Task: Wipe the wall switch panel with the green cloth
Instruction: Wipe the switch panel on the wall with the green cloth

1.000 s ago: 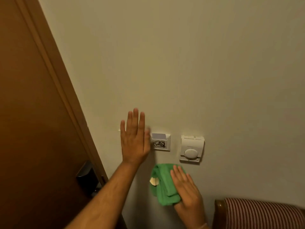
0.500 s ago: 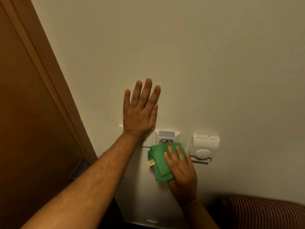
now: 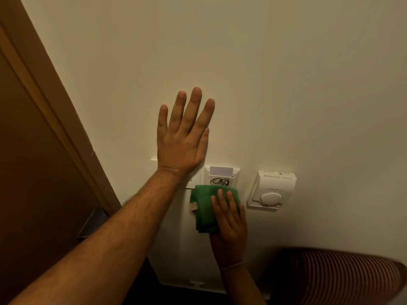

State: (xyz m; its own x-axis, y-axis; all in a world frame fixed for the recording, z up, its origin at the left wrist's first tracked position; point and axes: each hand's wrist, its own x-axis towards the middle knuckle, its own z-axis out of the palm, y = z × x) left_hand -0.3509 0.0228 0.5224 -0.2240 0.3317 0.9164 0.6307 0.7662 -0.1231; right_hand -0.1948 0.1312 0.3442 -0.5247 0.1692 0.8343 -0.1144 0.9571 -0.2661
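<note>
The white switch panel (image 3: 221, 176) with a key card in its slot and a dark scribble sits on the cream wall. A second white plate (image 3: 193, 180) to its left is mostly hidden by my left wrist. My left hand (image 3: 182, 137) lies flat and open on the wall above the plates, fingers spread upward. My right hand (image 3: 229, 221) presses the folded green cloth (image 3: 204, 208) flat against the wall, its top edge covering the lower edge of the switch panel. A small tan label sticks out at the cloth's left side.
A white thermostat (image 3: 272, 190) with a round dial is mounted right of the panel. A brown wooden door and frame (image 3: 44, 128) with a metal handle (image 3: 91, 223) fill the left. A striped chair back (image 3: 343, 276) stands at the lower right.
My left hand slid up the wall, off the plates. My right hand carried the green cloth upward from below the panel onto its lower edge. The view has drawn closer.
</note>
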